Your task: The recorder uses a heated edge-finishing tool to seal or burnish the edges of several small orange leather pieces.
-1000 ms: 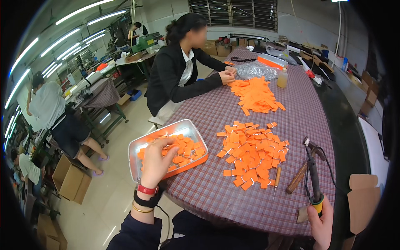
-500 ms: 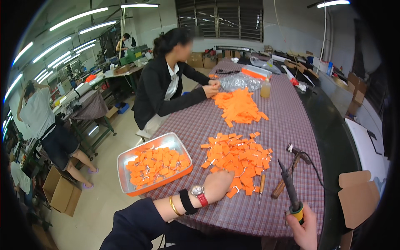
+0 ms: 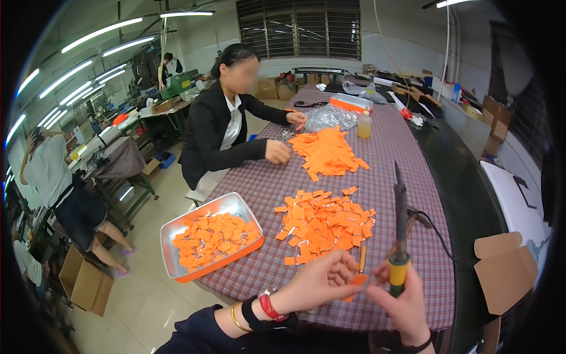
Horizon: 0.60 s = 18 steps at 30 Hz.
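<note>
Near the table's front edge, my left hand (image 3: 323, 277) pinches a small orange tab (image 3: 358, 279) between thumb and fingertips. Close beside it, my right hand (image 3: 410, 304) grips the yellow-and-green handle of a soldering iron (image 3: 401, 227), its dark tip pointing up. The two hands nearly meet; whether the right fingers also touch the tab, I cannot tell. Beyond them lies a loose heap of orange tabs (image 3: 327, 224), many with metal rings. A wooden-handled awl (image 3: 362, 259) lies behind my left fingertips. The hammer (image 3: 420, 218) is mostly hidden behind the iron and right hand.
An orange-sided metal tray (image 3: 207, 273) full of ringed tabs stands at the table's left edge. Across the checked cloth (image 3: 407, 147), a co-worker (image 3: 218, 130) sits by a heap of orange strips (image 3: 327, 150). A bottle of yellowish liquid (image 3: 364, 127) stands nearby. The iron's cord (image 3: 442, 236) runs right.
My left hand has come off the heap, moving right and nearer with an orange tab. My right hand has raised the iron toward it. The co-worker's hands have moved apart.
</note>
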Available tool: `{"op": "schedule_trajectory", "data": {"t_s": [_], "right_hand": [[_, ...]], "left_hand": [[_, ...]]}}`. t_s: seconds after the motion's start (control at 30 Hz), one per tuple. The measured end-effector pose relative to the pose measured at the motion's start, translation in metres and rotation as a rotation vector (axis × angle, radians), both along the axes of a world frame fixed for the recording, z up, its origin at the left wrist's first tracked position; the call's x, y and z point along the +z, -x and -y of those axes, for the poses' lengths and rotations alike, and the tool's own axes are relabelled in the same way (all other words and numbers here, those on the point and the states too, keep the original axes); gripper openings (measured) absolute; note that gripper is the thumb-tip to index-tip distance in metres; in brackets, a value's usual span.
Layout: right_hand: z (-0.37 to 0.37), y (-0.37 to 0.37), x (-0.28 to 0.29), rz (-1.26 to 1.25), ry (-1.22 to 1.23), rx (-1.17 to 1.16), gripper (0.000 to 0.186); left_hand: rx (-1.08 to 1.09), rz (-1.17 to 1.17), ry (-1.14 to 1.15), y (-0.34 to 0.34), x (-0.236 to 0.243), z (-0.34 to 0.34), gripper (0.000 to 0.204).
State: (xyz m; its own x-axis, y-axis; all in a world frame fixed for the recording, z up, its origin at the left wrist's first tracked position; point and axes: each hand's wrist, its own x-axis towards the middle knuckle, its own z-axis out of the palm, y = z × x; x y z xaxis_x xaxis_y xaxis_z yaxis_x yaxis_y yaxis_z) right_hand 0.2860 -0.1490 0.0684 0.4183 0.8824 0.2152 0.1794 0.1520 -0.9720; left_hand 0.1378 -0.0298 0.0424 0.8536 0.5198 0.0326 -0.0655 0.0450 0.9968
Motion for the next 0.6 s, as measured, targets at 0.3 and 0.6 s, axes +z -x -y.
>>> {"op": "schedule_trajectory", "data": {"t_s": [0.3, 0.6], "right_hand": [[-0.014, 0.01, -0.022, -0.042, -0.007, 0.009, 0.022], [-0.022, 0.013, -0.041, -0.237, -0.066, -0.039, 0.029]], "left_hand": [[0.007, 0.083, 0.203, 0.006, -0.016, 0.003, 0.025], [0.084, 0.155, 0.283, 0.011, -0.023, 0.004, 0.027]]}}
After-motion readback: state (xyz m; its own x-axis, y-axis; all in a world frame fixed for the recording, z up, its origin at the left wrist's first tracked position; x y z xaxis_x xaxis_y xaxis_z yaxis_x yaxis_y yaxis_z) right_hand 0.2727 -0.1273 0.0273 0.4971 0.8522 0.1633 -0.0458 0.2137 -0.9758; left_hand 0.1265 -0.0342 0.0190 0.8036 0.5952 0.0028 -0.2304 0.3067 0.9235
